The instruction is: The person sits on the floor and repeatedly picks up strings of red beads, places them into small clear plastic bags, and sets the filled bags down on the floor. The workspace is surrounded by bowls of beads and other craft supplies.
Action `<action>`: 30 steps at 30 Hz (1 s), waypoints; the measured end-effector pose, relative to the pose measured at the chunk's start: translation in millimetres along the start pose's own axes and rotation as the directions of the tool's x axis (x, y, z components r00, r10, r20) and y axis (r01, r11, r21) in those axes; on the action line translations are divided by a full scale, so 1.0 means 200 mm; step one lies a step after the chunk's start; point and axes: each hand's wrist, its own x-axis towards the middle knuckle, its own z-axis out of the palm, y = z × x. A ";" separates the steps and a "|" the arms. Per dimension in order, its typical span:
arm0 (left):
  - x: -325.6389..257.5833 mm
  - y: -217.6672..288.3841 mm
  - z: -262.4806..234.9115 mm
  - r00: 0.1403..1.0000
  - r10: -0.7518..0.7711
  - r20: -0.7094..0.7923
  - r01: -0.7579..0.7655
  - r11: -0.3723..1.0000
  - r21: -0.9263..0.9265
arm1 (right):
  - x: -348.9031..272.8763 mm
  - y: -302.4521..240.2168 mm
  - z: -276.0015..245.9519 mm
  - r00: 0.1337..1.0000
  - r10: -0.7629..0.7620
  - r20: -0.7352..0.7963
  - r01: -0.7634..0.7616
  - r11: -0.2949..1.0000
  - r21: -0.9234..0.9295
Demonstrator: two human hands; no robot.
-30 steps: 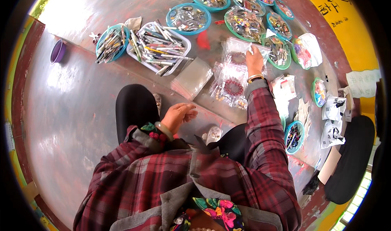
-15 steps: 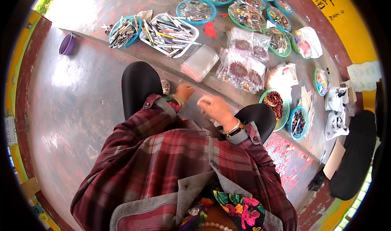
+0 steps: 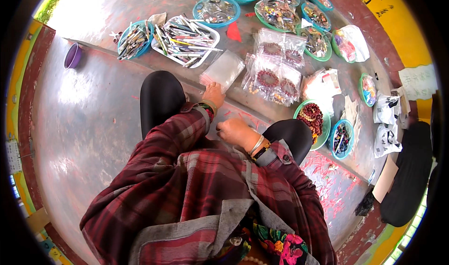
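I sit cross-legged in a red plaid shirt and black trousers on a shiny metal floor. My left hand [image 3: 213, 95] reaches forward, and its fingers rest on the near corner of a stack of clear plastic bags [image 3: 225, 68]. My right hand [image 3: 236, 132] is curled in a loose fist over my lap, between my knees, with bracelets on its wrist. Whatever is inside that fist is hidden. Clear packets of red bead bracelets [image 3: 270, 78] lie just right of the bag stack.
A white tray of pens and sticks [image 3: 183, 40] and a teal bowl of sticks [image 3: 133, 39] lie ahead on the left. Several teal bowls of beads [image 3: 216, 10] stand further off. A green bowl of dark red beads [image 3: 312, 120] is by my right knee. A purple bowl [image 3: 73, 56] sits far left.
My right hand has come back from the bead packets to my lap. My left hand has moved forward from my lap to the stack of clear bags.
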 end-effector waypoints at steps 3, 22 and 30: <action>0.03 0.00 0.02 0.999 -0.024 0.029 0.023 0.999 0.032 | 0.01 -0.02 -0.04 1.000 -0.001 0.012 0.000 1.000 0.022; 0.14 0.06 0.05 0.997 0.025 -0.070 -0.008 0.970 0.244 | 0.02 -0.02 -0.10 0.998 0.044 0.049 -0.048 0.996 0.074; 0.17 0.08 -0.04 0.954 0.133 -0.268 -0.095 0.984 0.152 | 0.02 -0.04 -0.11 0.997 0.062 0.044 -0.066 0.994 0.090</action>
